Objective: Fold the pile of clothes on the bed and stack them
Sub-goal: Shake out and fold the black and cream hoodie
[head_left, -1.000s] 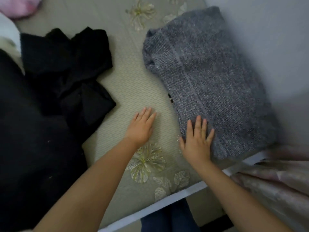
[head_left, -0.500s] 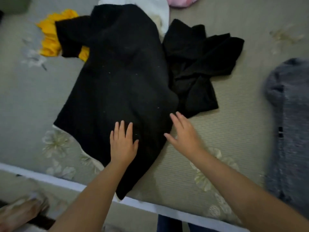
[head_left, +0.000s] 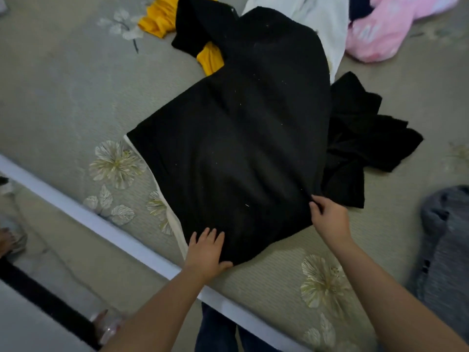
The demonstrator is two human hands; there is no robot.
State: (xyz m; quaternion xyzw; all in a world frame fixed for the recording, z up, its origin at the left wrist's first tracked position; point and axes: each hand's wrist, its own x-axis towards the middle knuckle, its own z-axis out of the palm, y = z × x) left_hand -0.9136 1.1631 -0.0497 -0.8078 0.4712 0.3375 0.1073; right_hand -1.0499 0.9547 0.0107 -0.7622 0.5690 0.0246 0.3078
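- Both hands are coming off the folded grey sweater [head_left: 446,250], now lying well to the right of them, and reaching the big black garment [head_left: 236,138] on the bed [head_left: 63,97].
- The left hand [head_left: 206,252] is pressing flat, fingers spread, on its near hem.
- The right hand [head_left: 328,219] is pinching its right edge.
- Judging by this, one piece is done and the next fold is beginning.

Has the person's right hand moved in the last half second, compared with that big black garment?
Yes. The right hand lay open on the bed beside the big black garment; now it has reached that garment's right edge and pinches it.
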